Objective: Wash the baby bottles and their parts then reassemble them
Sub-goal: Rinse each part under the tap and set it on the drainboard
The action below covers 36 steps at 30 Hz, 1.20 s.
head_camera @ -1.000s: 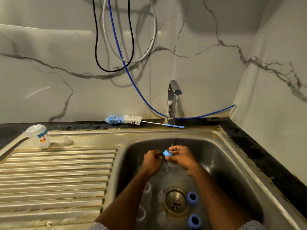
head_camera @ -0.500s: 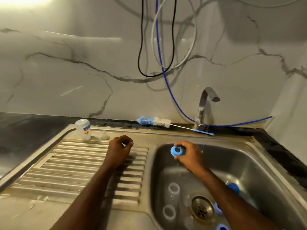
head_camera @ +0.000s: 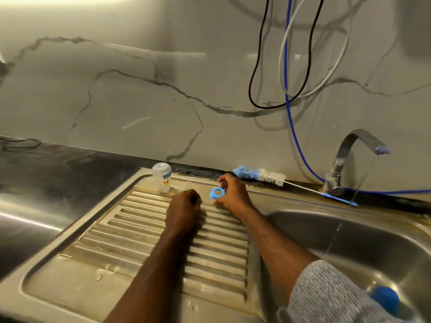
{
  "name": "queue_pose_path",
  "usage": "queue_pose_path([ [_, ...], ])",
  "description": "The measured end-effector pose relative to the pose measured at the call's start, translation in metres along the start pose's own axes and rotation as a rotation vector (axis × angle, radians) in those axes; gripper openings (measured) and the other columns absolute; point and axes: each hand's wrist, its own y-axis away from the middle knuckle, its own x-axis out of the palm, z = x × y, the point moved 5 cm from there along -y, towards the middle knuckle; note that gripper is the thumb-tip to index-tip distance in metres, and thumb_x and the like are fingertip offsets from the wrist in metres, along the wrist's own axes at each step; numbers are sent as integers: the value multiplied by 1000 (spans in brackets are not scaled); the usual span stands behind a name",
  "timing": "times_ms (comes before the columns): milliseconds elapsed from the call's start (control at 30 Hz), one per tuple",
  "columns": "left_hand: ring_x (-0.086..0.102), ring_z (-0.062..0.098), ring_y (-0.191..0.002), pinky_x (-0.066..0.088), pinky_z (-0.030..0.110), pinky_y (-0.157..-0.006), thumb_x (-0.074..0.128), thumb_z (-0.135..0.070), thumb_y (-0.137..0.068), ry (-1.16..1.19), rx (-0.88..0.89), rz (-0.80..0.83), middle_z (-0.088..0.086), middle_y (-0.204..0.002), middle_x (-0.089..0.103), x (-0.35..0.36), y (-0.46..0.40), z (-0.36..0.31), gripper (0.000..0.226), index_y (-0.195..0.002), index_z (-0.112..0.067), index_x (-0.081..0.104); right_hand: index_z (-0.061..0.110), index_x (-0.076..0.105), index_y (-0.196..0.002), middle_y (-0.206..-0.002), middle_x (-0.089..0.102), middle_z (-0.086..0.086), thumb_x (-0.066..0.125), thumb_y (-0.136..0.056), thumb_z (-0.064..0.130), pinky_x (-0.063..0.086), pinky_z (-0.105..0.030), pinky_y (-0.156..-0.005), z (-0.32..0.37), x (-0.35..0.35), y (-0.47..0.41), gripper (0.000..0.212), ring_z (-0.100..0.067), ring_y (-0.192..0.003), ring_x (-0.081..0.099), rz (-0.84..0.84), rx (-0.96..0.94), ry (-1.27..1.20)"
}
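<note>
While water runs, sink (head_camera: pixel 349 220) partly hidden

Pinching a blue bottle ring (head_camera: pixel 217 193) in the right hand (head_camera: pixel 233 194) over the ribbed drainboard (head_camera: pixel 140 229). Curling the left hand (head_camera: pixel 184 206) just beside it, holding nothing visible. Standing upright at the drainboard's far edge, a clear bottle (head_camera: pixel 161 177); lying behind, a bottle brush (head_camera: pixel 261 175). Trickling from the tap (head_camera: pixel 349 155) into the sink (head_camera: pixel 363 241).
</note>
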Motion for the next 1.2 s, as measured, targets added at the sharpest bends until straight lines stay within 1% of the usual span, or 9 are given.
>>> queue_pose_path([
  [233,64,11,-84,59,39,-81,67,-22,-94,-25,-71,-4,-6,-92,70,4,-1,3,5,-95,-27,69,18,62,-114,-116,65,-3,93,-63,13,52,-42,-97,1,20,-17,60,-21,-110,61,14,91,44],
  [367,62,10,-85,57,36,-77,68,-24,-94,-91,-62,7,-7,-95,66,11,0,-2,4,-95,-28,67,18,64,-109,-111,64,0,92,-68,13,53,-34,-92,-5,7,-10,50,-17,-107,59,8,95,34],
  [533,60,6,-80,54,32,-73,68,-28,-94,-123,25,40,-7,-91,67,27,8,-24,3,-92,-28,69,23,65,-102,-103,62,7,87,-74,11,49,-22,-77,-34,-34,26,37,-9,-95,59,-39,96,6],
  [667,60,2,-73,50,26,-64,68,-32,-94,-139,165,86,-11,-82,68,44,23,-57,5,-90,-29,69,19,70,-93,-95,71,2,85,-73,5,54,-22,-76,-83,-86,65,29,-12,-87,65,-68,117,39],
  [733,62,5,-76,53,29,-67,68,-34,-94,-137,205,147,-10,-84,69,59,33,-76,6,-90,-29,67,13,73,-92,-92,73,-3,86,-70,2,55,-26,-78,-107,-112,83,28,-13,-82,65,-86,126,93],
  [867,60,7,-81,57,35,-75,64,-41,-93,-196,288,328,-9,-88,64,113,63,-133,9,-92,-32,63,16,74,-89,-83,69,3,88,-69,4,50,-20,-73,-162,-173,125,27,-8,-75,62,-109,200,218],
  [1033,67,26,-98,57,44,-88,65,-43,-89,-158,331,451,5,-106,70,182,102,-205,25,-103,-22,69,20,69,-84,-88,71,-2,79,-75,0,54,-31,-80,-235,-236,173,24,-17,-85,66,-206,409,297],
  [1100,68,28,-99,57,42,-87,67,-43,-87,-98,285,506,5,-105,71,205,116,-217,24,-98,-22,70,17,69,-89,-95,71,-9,75,-75,-5,56,-36,-81,-262,-246,190,27,-24,-91,67,-214,492,292],
  [1200,68,26,-95,57,43,-87,67,-42,-86,-85,261,583,4,-100,72,228,124,-215,19,-93,-25,71,17,67,-115,-114,66,-8,84,-74,3,57,-34,-80,-292,-242,203,46,-26,-106,65,-32,587,318],
])
